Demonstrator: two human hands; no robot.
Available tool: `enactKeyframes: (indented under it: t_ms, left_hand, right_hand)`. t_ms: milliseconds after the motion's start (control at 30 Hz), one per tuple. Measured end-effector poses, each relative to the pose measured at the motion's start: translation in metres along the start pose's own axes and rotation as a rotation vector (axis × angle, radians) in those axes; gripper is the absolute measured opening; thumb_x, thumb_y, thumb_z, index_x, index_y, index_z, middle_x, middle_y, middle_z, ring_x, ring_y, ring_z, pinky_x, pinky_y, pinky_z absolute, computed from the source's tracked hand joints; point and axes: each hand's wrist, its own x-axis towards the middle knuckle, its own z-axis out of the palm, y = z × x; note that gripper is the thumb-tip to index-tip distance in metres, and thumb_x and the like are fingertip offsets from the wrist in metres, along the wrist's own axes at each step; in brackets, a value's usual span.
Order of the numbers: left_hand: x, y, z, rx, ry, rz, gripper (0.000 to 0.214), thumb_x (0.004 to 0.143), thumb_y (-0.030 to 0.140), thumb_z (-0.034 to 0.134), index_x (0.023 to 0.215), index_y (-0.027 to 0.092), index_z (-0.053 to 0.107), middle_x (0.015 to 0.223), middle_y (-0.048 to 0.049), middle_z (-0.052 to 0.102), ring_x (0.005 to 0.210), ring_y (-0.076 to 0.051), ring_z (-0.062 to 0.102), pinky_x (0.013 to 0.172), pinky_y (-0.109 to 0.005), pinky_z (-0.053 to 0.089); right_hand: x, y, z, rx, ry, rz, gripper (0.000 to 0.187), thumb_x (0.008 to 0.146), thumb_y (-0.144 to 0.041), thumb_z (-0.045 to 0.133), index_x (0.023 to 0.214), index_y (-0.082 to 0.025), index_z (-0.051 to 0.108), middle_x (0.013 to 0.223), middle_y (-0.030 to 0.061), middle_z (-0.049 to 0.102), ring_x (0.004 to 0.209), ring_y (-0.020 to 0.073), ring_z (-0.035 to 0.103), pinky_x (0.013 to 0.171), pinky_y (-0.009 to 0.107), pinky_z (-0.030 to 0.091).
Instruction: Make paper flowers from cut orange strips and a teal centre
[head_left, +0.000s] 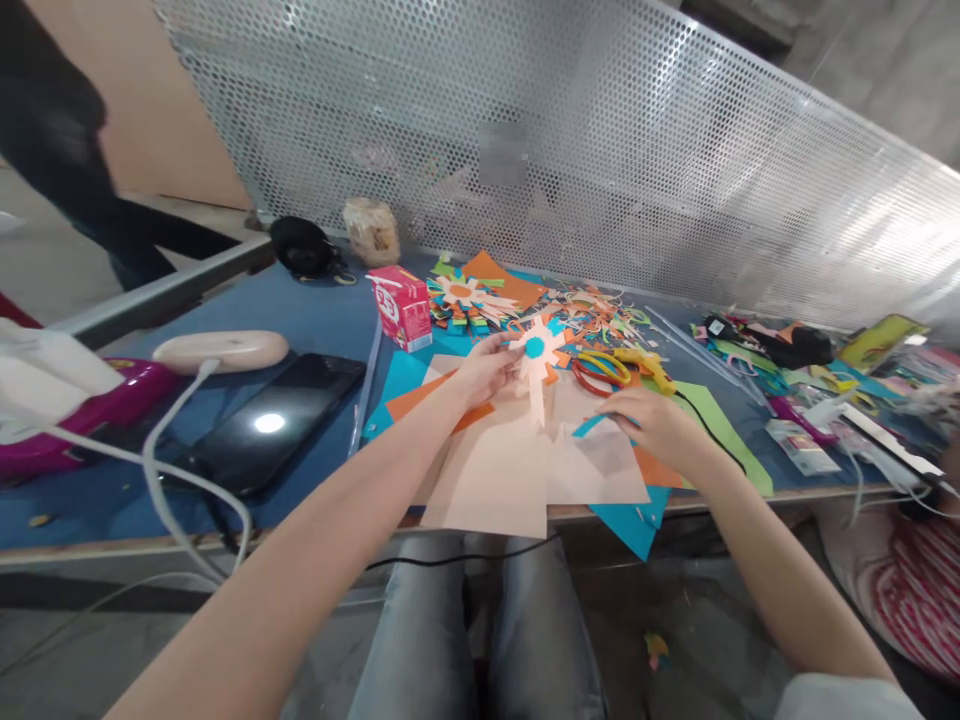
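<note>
My left hand (pixel 489 370) pinches a pale peach paper flower (pixel 553 343) with a blue round centre and a long stem strip. In my right hand (pixel 649 420) is a narrow blue paper strip (pixel 597 424), low over the peach sheets. Beneath both hands lie peach paper sheets (pixel 495 475), with orange, blue and green paper around them. Scissors (pixel 594 370) with red and yellow handles rest just beyond my right hand. Beside them is a yellow glue gun (pixel 649 367) with a black cord. Another paper flower (pixel 459 290) lies on cut strips behind.
A pink carton (pixel 405 308), a black phone (pixel 281 425) and a white device with a cable (pixel 219 350) are on the left. Paper scraps (pixel 600 310) cover the back, below a perforated metal panel (pixel 510 90). A person stands at far left; another sits at right.
</note>
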Motion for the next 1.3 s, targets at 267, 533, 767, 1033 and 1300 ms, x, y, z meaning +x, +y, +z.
enactKeyframes:
  t_ms: [267, 533, 767, 1033, 1300]
  left_hand:
    - [0.000, -0.001, -0.001, -0.008, -0.022, 0.018, 0.031, 0.057, 0.006, 0.071, 0.081, 0.014, 0.054, 0.061, 0.0017, 0.062, 0.051, -0.009, 0.057, 0.050, -0.020, 0.044]
    - [0.005, -0.005, -0.007, -0.007, -0.066, 0.028, 0.032, 0.058, 0.010, 0.074, 0.083, 0.014, 0.054, 0.060, 0.0033, 0.059, 0.050, -0.007, 0.055, 0.048, -0.018, 0.042]
    - [0.005, -0.006, -0.008, -0.004, -0.070, 0.039, 0.031, 0.058, 0.010, 0.073, 0.082, 0.014, 0.053, 0.060, 0.0028, 0.060, 0.051, -0.007, 0.056, 0.046, -0.017, 0.042]
    - [0.003, -0.003, -0.002, 0.009, -0.041, 0.010, 0.031, 0.058, 0.005, 0.070, 0.081, 0.015, 0.052, 0.058, 0.0032, 0.060, 0.050, -0.008, 0.056, 0.048, -0.019, 0.043]
    - [0.000, 0.000, 0.002, 0.017, -0.016, -0.013, 0.027, 0.061, 0.003, 0.067, 0.081, 0.015, 0.051, 0.057, 0.0031, 0.059, 0.050, -0.008, 0.055, 0.049, -0.019, 0.041]
  right_hand:
    - [0.024, 0.006, 0.037, 0.058, 0.028, -0.065, 0.035, 0.078, -0.006, 0.042, 0.101, -0.019, 0.065, 0.104, 0.0056, 0.067, 0.101, 0.0192, 0.059, 0.089, 0.035, 0.047]
    - [-0.025, 0.013, -0.015, 0.344, -0.262, -0.017, 0.034, 0.072, -0.007, 0.041, 0.084, -0.022, 0.069, 0.085, 0.0019, 0.070, 0.080, 0.0139, 0.064, 0.073, 0.025, 0.051]
    - [0.026, 0.013, 0.015, 0.203, 0.108, -0.012, 0.026, 0.077, -0.012, 0.043, 0.083, -0.020, 0.067, 0.087, 0.0052, 0.068, 0.088, 0.0179, 0.062, 0.080, 0.033, 0.048]
    - [0.043, 0.011, 0.019, 0.196, -0.061, -0.023, 0.031, 0.069, 0.001, 0.040, 0.076, -0.017, 0.064, 0.081, 0.0039, 0.066, 0.080, 0.0152, 0.060, 0.076, 0.029, 0.047]
    - [0.023, -0.009, 0.005, 0.057, -0.253, -0.046, 0.030, 0.071, 0.001, 0.038, 0.076, -0.016, 0.063, 0.083, 0.0067, 0.065, 0.083, 0.0170, 0.059, 0.076, 0.029, 0.045]
